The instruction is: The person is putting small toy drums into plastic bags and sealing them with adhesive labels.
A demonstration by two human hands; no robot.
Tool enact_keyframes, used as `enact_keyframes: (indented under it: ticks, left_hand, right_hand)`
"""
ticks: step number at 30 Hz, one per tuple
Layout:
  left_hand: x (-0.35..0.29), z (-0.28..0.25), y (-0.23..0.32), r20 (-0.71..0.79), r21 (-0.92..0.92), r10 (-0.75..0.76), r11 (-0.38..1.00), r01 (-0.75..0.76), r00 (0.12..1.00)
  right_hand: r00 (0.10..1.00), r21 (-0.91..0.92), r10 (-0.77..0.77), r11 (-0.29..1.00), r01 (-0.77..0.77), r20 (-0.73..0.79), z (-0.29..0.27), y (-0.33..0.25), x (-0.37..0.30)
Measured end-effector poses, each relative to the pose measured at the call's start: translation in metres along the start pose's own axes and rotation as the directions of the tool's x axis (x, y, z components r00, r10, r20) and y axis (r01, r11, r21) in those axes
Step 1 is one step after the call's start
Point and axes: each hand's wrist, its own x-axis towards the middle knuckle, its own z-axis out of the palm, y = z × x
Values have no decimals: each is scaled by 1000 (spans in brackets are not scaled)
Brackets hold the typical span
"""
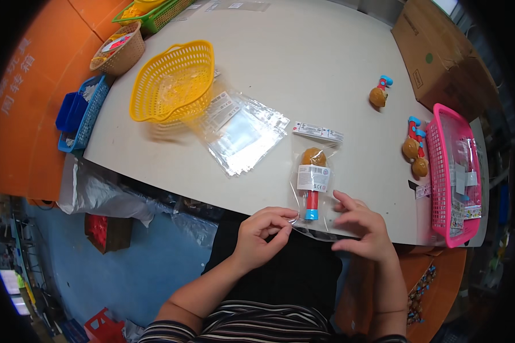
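In front of me, at the near table edge, lies a clear plastic bag [296,191] with a printed header strip at its far end. Inside it is a toy [313,200] with a round brown top, a red handle and a blue tip. A white printed label [313,178] wraps its middle. My left hand [263,237] pinches the bag's near left corner between thumb and fingers. To the right of the bag, my right hand [365,228] is open with its fingers apart, holding nothing.
A stack of clear bags [243,134] lies beside a yellow basket [141,94]. At right are loose toys [377,97], more toys [419,166], a pink basket [438,188] and a cardboard box [440,51]. Blue [100,108] and tan baskets [123,57] line the left edge.
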Motion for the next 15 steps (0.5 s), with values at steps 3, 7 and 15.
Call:
enact_keyframes:
  ticks: [3,7,15]
  left_hand:
    - [-1,-2,-1,-5,5,2,1000,-2,1000]
    - [-1,0,-4,4,33,29,999,-29,1000]
    - [-2,-1,-2,-12,72,43,997,-42,999]
  right_hand:
    - [927,312,373,886,-343,-40,-6,-2,3]
    - [668,275,735,622,-733,118,0,-8,16]
    - [724,291,679,674,-679,120,7,-6,19]
